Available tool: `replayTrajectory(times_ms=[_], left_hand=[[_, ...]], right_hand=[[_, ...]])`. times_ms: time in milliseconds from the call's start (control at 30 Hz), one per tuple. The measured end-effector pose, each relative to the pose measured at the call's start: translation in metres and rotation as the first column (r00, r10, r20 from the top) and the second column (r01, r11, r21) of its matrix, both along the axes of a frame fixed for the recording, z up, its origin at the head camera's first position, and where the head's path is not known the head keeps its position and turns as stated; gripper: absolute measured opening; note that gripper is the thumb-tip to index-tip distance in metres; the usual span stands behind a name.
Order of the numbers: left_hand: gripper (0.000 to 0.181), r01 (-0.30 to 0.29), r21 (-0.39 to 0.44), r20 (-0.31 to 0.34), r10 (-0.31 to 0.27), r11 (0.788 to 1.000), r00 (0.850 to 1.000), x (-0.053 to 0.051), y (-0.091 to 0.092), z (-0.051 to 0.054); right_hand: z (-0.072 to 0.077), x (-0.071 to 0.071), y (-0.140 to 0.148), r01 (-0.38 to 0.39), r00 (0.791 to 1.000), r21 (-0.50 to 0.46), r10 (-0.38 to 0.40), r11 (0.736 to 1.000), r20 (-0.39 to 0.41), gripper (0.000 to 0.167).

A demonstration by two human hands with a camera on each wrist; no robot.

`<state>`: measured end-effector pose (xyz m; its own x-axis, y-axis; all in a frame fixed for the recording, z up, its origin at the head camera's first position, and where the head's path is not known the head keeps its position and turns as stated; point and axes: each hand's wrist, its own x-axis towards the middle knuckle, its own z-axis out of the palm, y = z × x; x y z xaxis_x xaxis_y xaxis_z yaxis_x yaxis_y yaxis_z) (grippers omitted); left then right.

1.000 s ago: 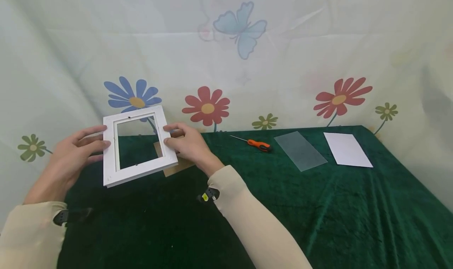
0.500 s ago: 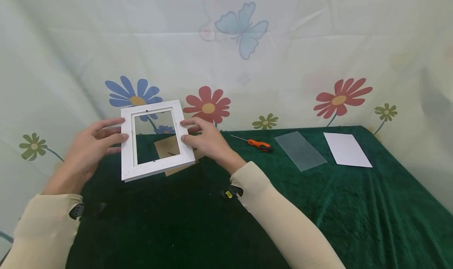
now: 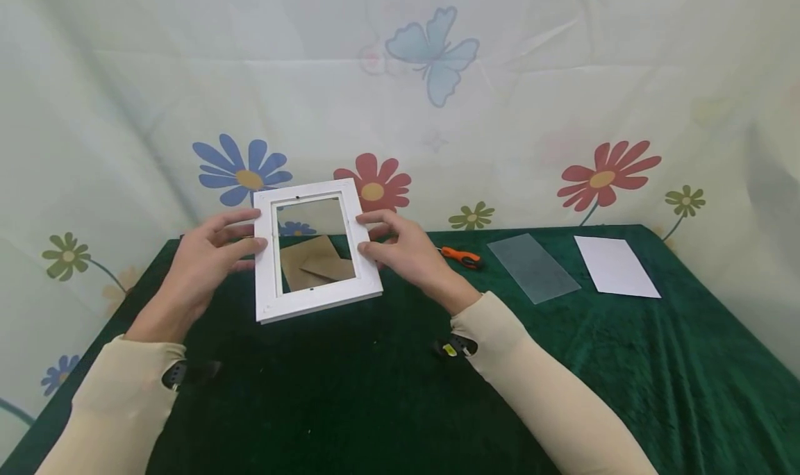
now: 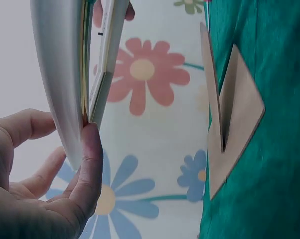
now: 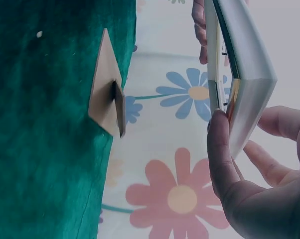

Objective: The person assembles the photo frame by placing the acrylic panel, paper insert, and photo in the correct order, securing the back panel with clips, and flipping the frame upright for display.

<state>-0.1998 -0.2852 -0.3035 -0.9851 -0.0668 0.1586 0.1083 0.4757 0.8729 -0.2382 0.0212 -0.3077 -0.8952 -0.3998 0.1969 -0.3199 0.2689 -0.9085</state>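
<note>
Between both hands a white picture frame (image 3: 319, 304) is held up off the table, tilted, its middle see-through. My left hand (image 3: 206, 267) grips its left side, thumb on the near face and fingers at the edge and behind. On the opposite side my right hand (image 3: 409, 256) pinches the frame in the same way. Behind and below it lies a brown backing board (image 4: 244, 107) with a stand flap raised from it; in the head view this backing board (image 3: 303, 253) shows through the frame's opening.
An orange-handled screwdriver (image 3: 461, 256) lies right of the right hand, its shaft mostly hidden by that hand. Farther right are a clear sheet (image 3: 534, 267) and a white sheet (image 3: 617, 267). All rest on a green cloth (image 3: 387, 392) before a flowered backdrop (image 3: 531, 114).
Both hands have carried the frame to the right, so it now stands in front of the brown board. The right hand now covers the screwdriver's shaft. The sheets have stayed put.
</note>
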Motion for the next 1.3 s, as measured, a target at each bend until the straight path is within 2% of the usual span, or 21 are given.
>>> replayTrajectory(times_ms=[167,567,833,1300], left_hand=[[0.069,0.038,0.015,0.006,-0.038,0.999,0.999,-0.001,0.014,-0.001],[0.067,0.102,0.078,0.008,-0.103,0.992,0.995,-0.007,0.046,-0.007],[0.065,0.14,0.129,0.014,-0.143,0.982,0.99,-0.01,0.063,-0.01],[0.062,0.14,0.152,0.064,-0.151,0.978,0.986,-0.019,0.092,-0.023]], right_hand=[[-0.002,0.003,0.017,0.021,1.0,0.014,-0.021,1.0,0.002,0.049],[-0.01,0.007,0.047,0.066,0.998,-0.019,-0.065,0.998,0.025,0.048],[-0.014,0.008,0.066,0.094,0.995,0.024,-0.094,0.995,0.015,0.049],[-0.021,0.01,0.095,0.104,0.994,0.06,-0.106,0.993,0.025,0.051]])
